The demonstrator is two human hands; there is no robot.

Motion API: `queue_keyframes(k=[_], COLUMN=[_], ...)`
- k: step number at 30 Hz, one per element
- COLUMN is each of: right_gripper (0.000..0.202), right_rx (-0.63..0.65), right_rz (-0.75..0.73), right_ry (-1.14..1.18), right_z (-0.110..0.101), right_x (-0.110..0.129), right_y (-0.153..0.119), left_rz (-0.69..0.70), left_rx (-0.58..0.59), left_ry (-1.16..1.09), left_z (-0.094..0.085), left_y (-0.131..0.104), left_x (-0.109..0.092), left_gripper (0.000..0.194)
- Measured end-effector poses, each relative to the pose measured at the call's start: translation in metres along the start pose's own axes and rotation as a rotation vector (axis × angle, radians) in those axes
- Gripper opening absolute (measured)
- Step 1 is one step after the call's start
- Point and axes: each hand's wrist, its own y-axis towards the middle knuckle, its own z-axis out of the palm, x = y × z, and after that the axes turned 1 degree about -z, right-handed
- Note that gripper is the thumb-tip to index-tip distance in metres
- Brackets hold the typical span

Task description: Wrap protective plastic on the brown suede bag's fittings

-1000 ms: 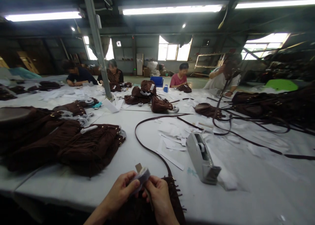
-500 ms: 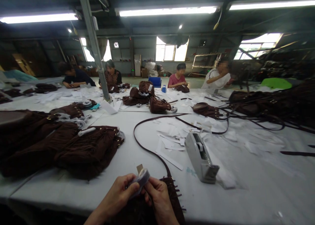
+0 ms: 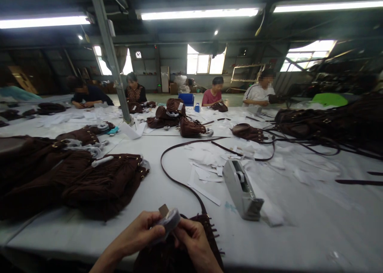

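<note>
Near the table's front edge, my left hand is closed round a greyish wrapped piece, with a small tan tab sticking up beside it. Against the right side of that piece, the fingers of my right hand are pinched together; what they hold is too small to make out. Both hands are over a dark brown fringed bag, partly hidden by them. From the bag a long brown strap curves away over the white table.
A grey tape dispenser stands right of my hands. Brown bags are piled at the left, more at the right. Paper scraps lie mid-table. A metal post rises beyond. Several people sit across the table.
My left hand and the wrapped piece have shifted slightly left and down. The person in white at the far right has lowered an arm and now has a brown item at the hands.
</note>
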Motion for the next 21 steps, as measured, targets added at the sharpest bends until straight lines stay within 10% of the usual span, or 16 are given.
queue_keyframes(k=[7,21], right_gripper=[0.032,0.025], right_rx=[-0.284,-0.241], right_rz=[-0.016,-0.107], right_ry=[-0.085,-0.183], right_z=[0.001,0.010], right_x=[-0.007,-0.002], right_y=[0.000,0.003], left_rz=[0.010,0.004], left_rx=[-0.035,-0.016], left_ry=[0.044,-0.123], left_z=[0.004,0.004], left_y=[0.002,0.002], left_x=[-0.004,0.001], left_gripper=[0.039,0.044])
